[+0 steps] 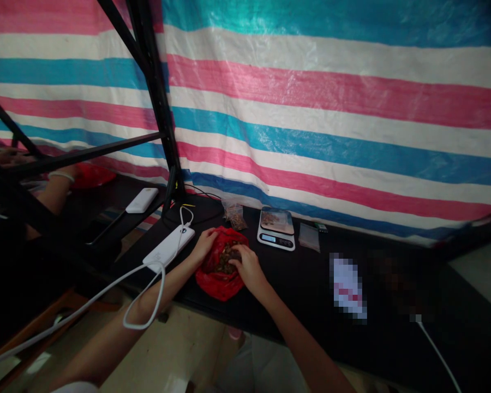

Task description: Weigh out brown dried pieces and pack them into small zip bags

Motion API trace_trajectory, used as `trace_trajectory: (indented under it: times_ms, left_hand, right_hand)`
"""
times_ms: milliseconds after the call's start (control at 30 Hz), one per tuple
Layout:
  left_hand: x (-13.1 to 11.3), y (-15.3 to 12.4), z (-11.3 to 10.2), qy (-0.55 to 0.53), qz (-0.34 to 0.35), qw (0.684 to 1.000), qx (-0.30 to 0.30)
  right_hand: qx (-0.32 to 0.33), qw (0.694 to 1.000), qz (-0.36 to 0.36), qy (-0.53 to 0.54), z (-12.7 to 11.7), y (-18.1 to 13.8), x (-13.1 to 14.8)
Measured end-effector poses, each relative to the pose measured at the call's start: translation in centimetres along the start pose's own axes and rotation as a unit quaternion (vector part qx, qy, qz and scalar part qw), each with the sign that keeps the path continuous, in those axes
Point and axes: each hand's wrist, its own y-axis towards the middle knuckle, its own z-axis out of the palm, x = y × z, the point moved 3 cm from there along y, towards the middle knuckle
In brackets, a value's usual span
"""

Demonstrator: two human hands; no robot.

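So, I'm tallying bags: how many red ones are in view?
2. One red bag is between the left hand and right hand; a second one is far left, beside a co-worker's arm. More may be hidden.

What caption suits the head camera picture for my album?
Left hand on a red bag, right hand at its brown pieces, a digital scale nearby.

Left hand (204, 246), curled right hand (249, 266), forearms (293, 333) converging

Left hand (204, 245) holding red bag (217, 286) by its rim; right hand (247, 266) at brown bits (224, 263) inside. Kitchen scale (275, 240) beyond.
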Motion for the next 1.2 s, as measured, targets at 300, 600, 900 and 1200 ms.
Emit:
trace_trajectory:
  times_ms: [300,600,900,1200]
  left_hand:
    - [0.5,0.0,-0.1,-0.098,-0.042,0.994,-0.02]
    - [1.7,1.6,-1.2,0.006,0.02,1.0,0.022]
    - [-4.7,-0.4,-1.7,0.274,0.251,0.928,-0.037]
    - [-8.4,1.7,8.1,0.288,0.376,0.859,0.193]
  right_hand:
    - [-0.011,0.962,0.031,0.272,0.6,0.3,-1.7]
    - [0.02,0.934,0.035,0.356,0.8,0.6,-1.7]
    - [-0.026,0.924,0.012,0.381,-4.5,1.2,-2.1]
    - [-0.144,0.929,0.024,0.341,-12.5,1.1,-6.2]
